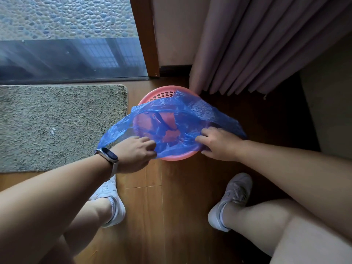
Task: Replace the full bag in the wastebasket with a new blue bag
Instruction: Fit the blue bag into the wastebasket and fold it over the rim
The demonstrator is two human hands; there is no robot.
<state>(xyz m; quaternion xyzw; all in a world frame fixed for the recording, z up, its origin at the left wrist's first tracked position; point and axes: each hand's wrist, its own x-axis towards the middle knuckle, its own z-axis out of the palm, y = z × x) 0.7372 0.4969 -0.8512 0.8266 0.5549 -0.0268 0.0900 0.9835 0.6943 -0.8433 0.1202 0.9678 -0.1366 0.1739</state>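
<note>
A round pink wastebasket (158, 94) with a perforated wall stands on the wooden floor at the centre. A thin blue plastic bag (190, 113) is spread open over its mouth, and the pink inside shows through the film. My left hand (133, 151), with a dark band on the wrist, pinches the bag's near-left edge at the basket's front rim. My right hand (217, 143) grips the bag's near-right edge beside the rim. One tail of the bag trails left past my left wrist. No full bag is in view.
A grey shaggy mat (57, 126) lies left of the basket. Pleated mauve curtains (257, 46) hang just behind it to the right. A glass door with a brown wooden frame (146, 39) is behind. My two white shoes (232, 199) stand on the floor near the basket.
</note>
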